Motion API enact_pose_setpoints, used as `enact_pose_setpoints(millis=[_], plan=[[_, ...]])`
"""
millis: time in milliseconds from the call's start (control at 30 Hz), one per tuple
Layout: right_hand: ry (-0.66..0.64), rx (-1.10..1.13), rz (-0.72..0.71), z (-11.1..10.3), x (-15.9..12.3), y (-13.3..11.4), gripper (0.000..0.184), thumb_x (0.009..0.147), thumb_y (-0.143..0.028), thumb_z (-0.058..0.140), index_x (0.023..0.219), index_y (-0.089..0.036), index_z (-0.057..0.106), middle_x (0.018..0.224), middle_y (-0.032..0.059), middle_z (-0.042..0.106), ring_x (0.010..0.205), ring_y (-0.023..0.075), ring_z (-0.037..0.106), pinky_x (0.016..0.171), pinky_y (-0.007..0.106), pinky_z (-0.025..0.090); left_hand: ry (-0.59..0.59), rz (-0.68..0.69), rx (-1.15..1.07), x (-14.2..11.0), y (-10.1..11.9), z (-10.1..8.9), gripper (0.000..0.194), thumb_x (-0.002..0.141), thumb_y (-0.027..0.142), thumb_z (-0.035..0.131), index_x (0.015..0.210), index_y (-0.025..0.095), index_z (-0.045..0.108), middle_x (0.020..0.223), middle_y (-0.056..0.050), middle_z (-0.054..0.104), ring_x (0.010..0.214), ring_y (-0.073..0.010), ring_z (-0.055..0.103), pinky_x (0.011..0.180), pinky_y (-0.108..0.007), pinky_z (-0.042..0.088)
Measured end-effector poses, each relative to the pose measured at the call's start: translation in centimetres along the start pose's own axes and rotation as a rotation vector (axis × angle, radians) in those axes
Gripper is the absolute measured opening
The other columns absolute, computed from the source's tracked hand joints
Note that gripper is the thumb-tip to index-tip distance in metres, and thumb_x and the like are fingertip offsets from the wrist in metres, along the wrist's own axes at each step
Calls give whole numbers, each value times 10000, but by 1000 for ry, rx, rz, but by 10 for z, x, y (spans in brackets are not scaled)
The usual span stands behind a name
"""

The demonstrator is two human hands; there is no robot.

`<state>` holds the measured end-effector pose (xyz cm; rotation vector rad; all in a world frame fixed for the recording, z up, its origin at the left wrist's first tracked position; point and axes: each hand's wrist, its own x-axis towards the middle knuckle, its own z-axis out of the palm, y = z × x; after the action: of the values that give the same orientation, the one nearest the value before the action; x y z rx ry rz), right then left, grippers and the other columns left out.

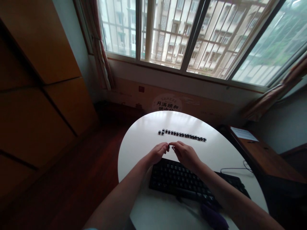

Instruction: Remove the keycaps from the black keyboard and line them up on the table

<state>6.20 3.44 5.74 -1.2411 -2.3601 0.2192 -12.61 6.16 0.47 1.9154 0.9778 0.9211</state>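
Observation:
A small black keycap (168, 146) is pinched in the fingertips of my left hand (159, 151), above the white round table. My right hand (185, 154) is close against it on the right, its index finger stretched to the keycap and its thumb a little apart below. Beneath both hands lies a black keyboard (176, 175), partly covered by my right forearm. Beyond them, a line of loose black keycaps (183, 134) runs across the tabletop, with a few set slightly apart at its left end.
On the white table (141, 140), a purple cloth-like item (213, 217) lies by the near edge, and a thin cable (231, 168) runs off to the right. A wooden desk (268, 156) with a paper sheet (244, 133) stands at right. Wooden cabinets (48, 105) are at left.

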Motion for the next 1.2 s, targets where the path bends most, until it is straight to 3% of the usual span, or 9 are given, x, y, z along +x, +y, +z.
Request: enact_pose_setpoints(millis=[233, 433, 600, 733, 1033, 1200], plan=[[14, 61, 7, 19, 26, 22, 196, 906, -281, 578, 1049, -258, 711, 948, 51, 697, 797, 178, 646, 754, 276, 467, 77, -134, 65, 3, -14, 0, 401, 970, 413, 238, 837, 194, 547, 739, -13, 593, 693, -157, 556, 686, -277, 468], [20, 66, 259, 44, 77, 73, 208, 888, -319, 606, 995, -199, 738, 941, 85, 743, 860, 224, 675, 773, 302, 470, 310, -348, 245, 1, -26, -25, 402, 986, 446, 237, 886, 211, 548, 716, -17, 599, 693, -184, 568, 648, -286, 401], [-6, 43, 336, 72, 99, 90, 183, 862, -311, 635, 895, -173, 751, 890, 100, 751, 815, 219, 682, 716, 271, 448, 309, -363, 331, -1, -25, -29, 400, 994, 439, 276, 843, 211, 568, 745, -38, 645, 739, -199, 607, 677, -289, 409], [-4, 39, 356, 80, 102, 90, 191, 867, -309, 625, 890, -169, 753, 905, 109, 751, 841, 224, 679, 724, 269, 437, 289, -362, 369, -1, -24, -26, 361, 1001, 416, 303, 897, 216, 585, 825, -53, 692, 794, -204, 636, 687, -282, 424], [58, 106, 282, 57, 93, 75, 240, 866, -363, 607, 935, -183, 750, 847, 86, 740, 799, 219, 668, 750, 288, 458, 258, -331, 411, -2, -21, -30, 376, 1007, 395, 275, 904, 216, 589, 791, -39, 679, 762, -198, 635, 673, -279, 421], [178, 223, 202, 16, 63, 62, 506, 994, -416, 287, 998, -166, 727, 1045, 112, 691, 944, 217, 643, 844, 325, 469, 207, -257, 436, -2, -17, -29, 411, 999, 409, 271, 819, 210, 583, 721, -19, 638, 691, -178, 590, 648, -271, 397]])
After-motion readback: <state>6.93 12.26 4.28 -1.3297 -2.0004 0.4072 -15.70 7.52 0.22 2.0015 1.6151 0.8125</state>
